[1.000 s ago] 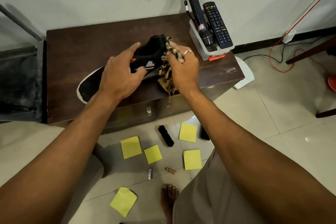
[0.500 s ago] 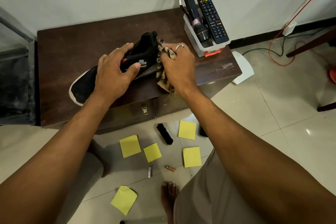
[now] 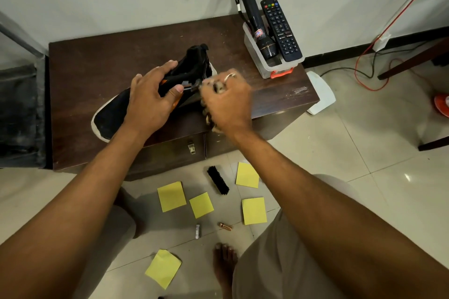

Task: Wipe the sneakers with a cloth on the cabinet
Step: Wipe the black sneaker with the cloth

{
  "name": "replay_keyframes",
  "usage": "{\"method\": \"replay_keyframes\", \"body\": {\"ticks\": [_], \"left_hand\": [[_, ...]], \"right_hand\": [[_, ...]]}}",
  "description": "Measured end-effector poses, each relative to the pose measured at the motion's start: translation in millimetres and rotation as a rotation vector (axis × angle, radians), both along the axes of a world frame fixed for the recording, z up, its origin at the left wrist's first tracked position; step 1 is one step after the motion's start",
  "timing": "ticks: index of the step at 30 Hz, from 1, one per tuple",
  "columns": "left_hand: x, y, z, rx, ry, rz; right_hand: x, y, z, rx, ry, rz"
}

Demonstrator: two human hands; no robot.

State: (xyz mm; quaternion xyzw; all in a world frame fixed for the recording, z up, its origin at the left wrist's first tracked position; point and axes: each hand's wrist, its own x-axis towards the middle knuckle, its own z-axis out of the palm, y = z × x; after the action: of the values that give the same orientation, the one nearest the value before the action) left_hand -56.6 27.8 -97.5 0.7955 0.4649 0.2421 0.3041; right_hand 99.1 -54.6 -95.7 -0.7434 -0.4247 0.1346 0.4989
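Floor, nearest: yellow notes (image 3: 171,196) and a brush (image 3: 218,180) just in front of the cabinet (image 3: 97,60). On the cabinet top: black sneaker (image 3: 109,119), toe near-left, heel toward the wall. Left hand (image 3: 148,102) clamped round its middle, thumb on the side. Right hand (image 3: 228,102) is motion-blurred, fisted on a patterned cloth (image 3: 208,114) against the sneaker's heel side. Hands close together. Far right corner: tray (image 3: 272,68) with flashlight (image 3: 252,14) and remote (image 3: 280,29).

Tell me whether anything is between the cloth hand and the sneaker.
Nothing visible does. The right hand, blurred, grips the cloth right at the side of the sneaker, while the left hand holds the sneaker on the cabinet. The plastic box with the flashlight and remote stands apart, off to the right.
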Motion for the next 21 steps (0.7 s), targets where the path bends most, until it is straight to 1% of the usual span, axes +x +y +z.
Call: {"method": "replay_keyframes", "body": {"ticks": [2, 4, 6, 8, 10, 12, 14, 16, 19, 21], "left_hand": [[-0.8, 0.3, -0.9, 0.002, 0.002, -0.002], [-1.4, 0.8, -1.2, 0.001, 0.008, 0.002], [-1.4, 1.2, -0.7, 0.0, 0.012, -0.003], [-0.7, 1.1, 0.0, 0.005, 0.024, -0.007], [0.2, 0.3, 1.0, 0.001, 0.043, -0.003], [0.0, 2.2, 5.0, -0.041, 0.048, -0.007], [-2.4, 10.3, 12.0, -0.079, 0.081, -0.055], [-5.0, 23.8, 19.8, -0.075, 0.175, -0.106], [-5.3, 34.7, 32.5, -0.067, 0.349, -0.117], [-0.1, 32.9, 40.6, -0.08, 0.353, -0.114]], "right_hand": [[10.2, 6.1, 6.0, 0.104, 0.05, -0.125], [13.7, 12.7, 4.9, 0.133, 0.084, -0.135], [6.2, 13.7, -0.1, 0.067, 0.141, -0.025], [0.3, 10.7, -5.9, -0.001, 0.139, 0.058], [0.7, 6.7, -7.9, -0.051, 0.101, 0.086], [6.4, 3.2, -2.8, -0.136, 0.064, 0.112], [13.7, 0.5, -2.6, -0.191, 0.035, 0.106], [14.9, -2.0, -0.5, -0.131, 0.081, 0.052], [18.2, -0.2, -1.2, 0.074, 0.193, -0.06], [17.9, 2.7, -2.7, 0.105, 0.269, -0.03]]}}
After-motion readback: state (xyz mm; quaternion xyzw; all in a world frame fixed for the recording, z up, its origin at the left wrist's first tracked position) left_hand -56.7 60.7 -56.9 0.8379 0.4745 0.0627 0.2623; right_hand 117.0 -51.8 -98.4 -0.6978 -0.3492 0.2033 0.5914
